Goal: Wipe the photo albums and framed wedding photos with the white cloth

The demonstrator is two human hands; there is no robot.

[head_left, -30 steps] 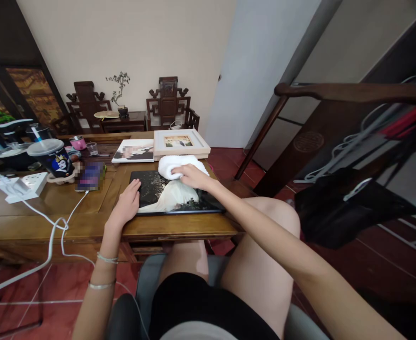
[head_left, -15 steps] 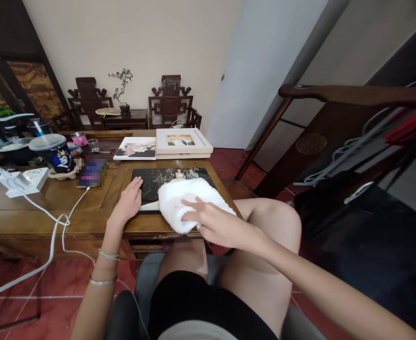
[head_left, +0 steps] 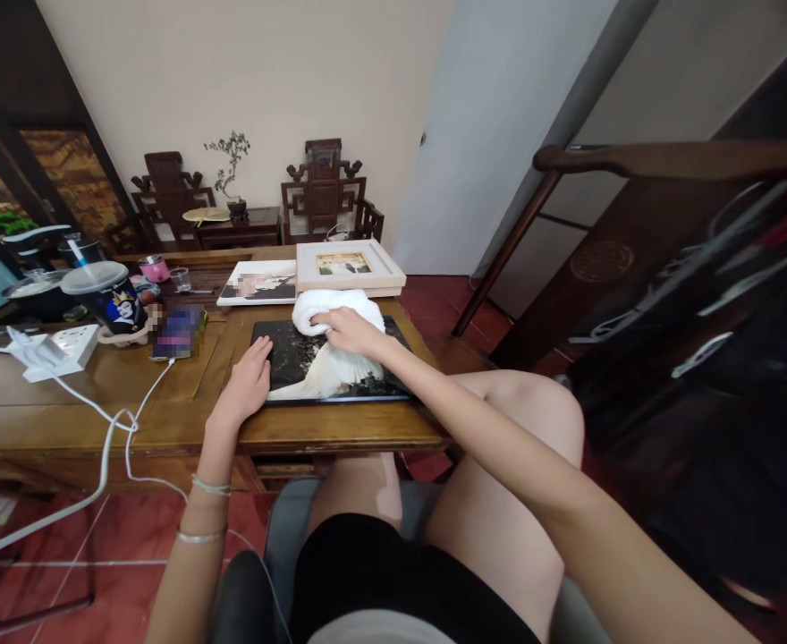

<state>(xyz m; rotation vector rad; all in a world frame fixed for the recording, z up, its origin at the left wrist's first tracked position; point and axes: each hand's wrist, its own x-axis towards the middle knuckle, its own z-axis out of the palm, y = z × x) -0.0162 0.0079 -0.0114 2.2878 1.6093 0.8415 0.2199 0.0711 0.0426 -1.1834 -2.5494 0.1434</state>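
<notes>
A dark wedding photo panel [head_left: 286, 358] with a white gown on it lies flat near the table's front edge. My left hand [head_left: 251, 374] rests against the panel's left edge with its fingers stretched out. In my right hand [head_left: 353, 331] is a fluffy white towel [head_left: 306, 309], bunched and pressed over the panel's far edge. The towel hides the top part of the picture, and my right forearm crosses its right side.
Behind the panel lie a white photo print [head_left: 259, 295] and a pale framed picture [head_left: 386, 266]. A lidded drink cup [head_left: 115, 300], a charging phone [head_left: 177, 333] and a power strip [head_left: 75, 349] stand left, with white cables [head_left: 108, 447] hanging over the edge. A wooden chair [head_left: 608, 268] is at right.
My right hand has moved the towel away from me, from the panel's front edge to its far edge, uncovering the white gown. My left hand stays at the left edge.
</notes>
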